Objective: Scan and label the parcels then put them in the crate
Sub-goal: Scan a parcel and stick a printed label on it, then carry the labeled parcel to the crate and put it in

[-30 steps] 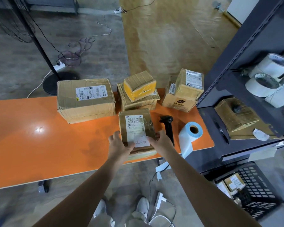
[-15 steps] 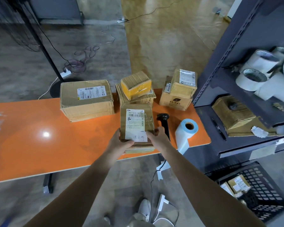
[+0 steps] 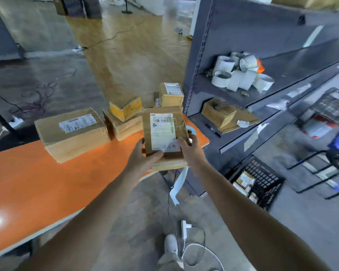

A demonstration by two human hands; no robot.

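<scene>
A brown cardboard parcel (image 3: 164,132) with a white shipping label is lifted off the orange table (image 3: 47,178), tilted up toward me. My left hand (image 3: 143,159) grips its near left corner, thumb on top. My right hand (image 3: 190,147) grips its right side. A black crate (image 3: 262,182) stands on the floor at the lower right with small parcels inside. A big parcel (image 3: 72,133), a two-parcel stack (image 3: 123,118) and a smaller one (image 3: 171,94) remain on the table. The label roll (image 3: 190,130) peeks out behind the held parcel.
A grey metal shelf unit (image 3: 243,79) stands right of the table, with tape rolls (image 3: 239,73) and a box (image 3: 219,112) on it. A white paper strip (image 3: 178,184) hangs off the table end. Cables and a power strip (image 3: 184,229) lie by my shoe.
Both hands have lifted the parcel off the table and carried it right. My head has turned right, bringing more of the shelf and crate into sight. The scanner is now hidden.
</scene>
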